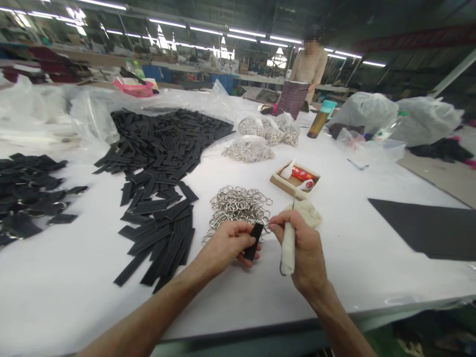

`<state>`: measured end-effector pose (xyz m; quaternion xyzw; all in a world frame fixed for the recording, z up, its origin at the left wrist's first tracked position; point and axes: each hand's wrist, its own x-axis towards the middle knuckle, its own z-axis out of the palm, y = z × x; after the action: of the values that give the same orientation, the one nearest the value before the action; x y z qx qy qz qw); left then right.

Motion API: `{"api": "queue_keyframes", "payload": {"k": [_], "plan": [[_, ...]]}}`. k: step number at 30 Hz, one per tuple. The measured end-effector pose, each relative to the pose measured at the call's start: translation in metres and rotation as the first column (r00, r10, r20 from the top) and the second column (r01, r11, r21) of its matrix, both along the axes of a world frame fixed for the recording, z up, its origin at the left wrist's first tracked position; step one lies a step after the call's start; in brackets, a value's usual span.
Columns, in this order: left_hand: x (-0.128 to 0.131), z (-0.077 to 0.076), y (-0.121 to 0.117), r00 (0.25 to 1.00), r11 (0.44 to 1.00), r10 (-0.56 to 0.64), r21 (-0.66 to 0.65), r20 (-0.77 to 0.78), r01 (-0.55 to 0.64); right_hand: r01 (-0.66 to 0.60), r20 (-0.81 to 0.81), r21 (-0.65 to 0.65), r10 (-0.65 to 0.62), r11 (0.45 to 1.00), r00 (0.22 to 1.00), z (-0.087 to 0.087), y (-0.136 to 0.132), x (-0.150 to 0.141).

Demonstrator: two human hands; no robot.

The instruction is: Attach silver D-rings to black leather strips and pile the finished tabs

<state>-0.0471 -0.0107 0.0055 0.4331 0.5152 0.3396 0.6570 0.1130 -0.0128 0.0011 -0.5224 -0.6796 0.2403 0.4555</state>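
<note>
- When looking at the far left, see a heap of black pieces with shiny rings (pixel 28 201) on the white table (pixel 345 267).
- Next, a big pile of flat black strips (pixel 159 144), with more in a fan near the front.
- By the middle, a pile of silver rings (pixel 238 206), with clear bags of rings (pixel 249 148) behind.
- In front of the silver rings, the left hand (pixel 236 243), pinching one short black strip (pixel 253 242) between thumb and fingers.
- Just beside, the right hand (pixel 303 248), curled around a wrapped tool (pixel 288 250), fingertips close together near a ring; cannot tell if pinched.
- Behind, an open box (pixel 284 186) with a red tube (pixel 302 173).
- Far right, a black sheet (pixel 431 230).
</note>
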Motion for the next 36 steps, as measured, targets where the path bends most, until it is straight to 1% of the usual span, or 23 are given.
{"api": "queue_keyframes", "payload": {"k": [4, 9, 12, 16, 20, 22, 25, 27, 29, 30, 31, 33, 36], "plan": [[0.002, -0.001, -0.003, 0.997, 0.997, -0.055, 0.044, -0.056, 0.058, -0.057, 0.062, -0.007, 0.057, 0.998, 0.996, 0.003, 0.000, -0.005], [0.002, -0.002, -0.006, 0.970, 0.969, -0.083, 0.209, -0.227, 0.131, -0.095, 0.213, 0.011, 0.090, 0.995, 0.973, 0.011, 0.000, -0.005], [0.001, -0.002, -0.006, 0.966, 0.955, -0.099, 0.249, -0.237, 0.159, -0.126, 0.317, -0.004, 0.121, 0.992, 0.941, 0.017, 0.001, -0.004], [-0.001, -0.002, -0.008, 0.978, 0.951, -0.110, 0.266, -0.180, 0.156, -0.174, 0.374, -0.026, 0.171, 0.984, 0.912, 0.027, 0.002, -0.005], [-0.001, -0.003, -0.009, 0.995, 0.968, -0.094, 0.232, -0.036, 0.100, -0.217, 0.371, -0.101, 0.239, 0.971, 0.897, 0.036, 0.006, -0.004], [-0.002, -0.003, -0.009, 0.995, 0.977, -0.076, 0.205, 0.058, 0.063, -0.183, 0.339, -0.117, 0.212, 0.976, 0.916, 0.036, 0.008, 0.001], [-0.004, -0.003, -0.006, 0.981, 0.997, -0.005, 0.080, 0.193, -0.011, -0.074, 0.248, -0.051, 0.085, 0.996, 0.965, 0.028, 0.003, 0.011], [-0.006, -0.003, -0.004, 0.964, 0.999, 0.049, -0.014, 0.263, -0.047, -0.058, 0.161, 0.013, 0.055, 0.998, 0.985, 0.016, -0.005, 0.015], [-0.007, -0.004, -0.002, 0.937, 0.995, 0.094, -0.068, 0.337, -0.075, -0.120, 0.098, 0.119, 0.109, 0.986, 0.989, 0.002, -0.015, 0.015], [-0.007, -0.005, -0.002, 0.921, 0.992, 0.112, -0.088, 0.374, -0.085, -0.177, 0.103, 0.170, 0.161, 0.969, 0.982, -0.004, -0.019, 0.013], [-0.006, -0.005, -0.002, 0.904, 0.990, 0.129, -0.107, 0.407, -0.093, -0.213, 0.123, 0.214, 0.190, 0.953, 0.974, -0.010, -0.022, 0.011], [-0.005, -0.006, -0.002, 0.871, 0.983, 0.163, -0.148, 0.463, -0.106, -0.289, 0.215, 0.300, 0.231, 0.909, 0.949, -0.016, -0.024, 0.004], [-0.002, -0.006, -0.003, 0.838, 0.968, 0.223, -0.213, 0.497, -0.131, -0.341, 0.320, 0.427, 0.213, 0.838, 0.923, -0.017, -0.019, -0.004]]}}
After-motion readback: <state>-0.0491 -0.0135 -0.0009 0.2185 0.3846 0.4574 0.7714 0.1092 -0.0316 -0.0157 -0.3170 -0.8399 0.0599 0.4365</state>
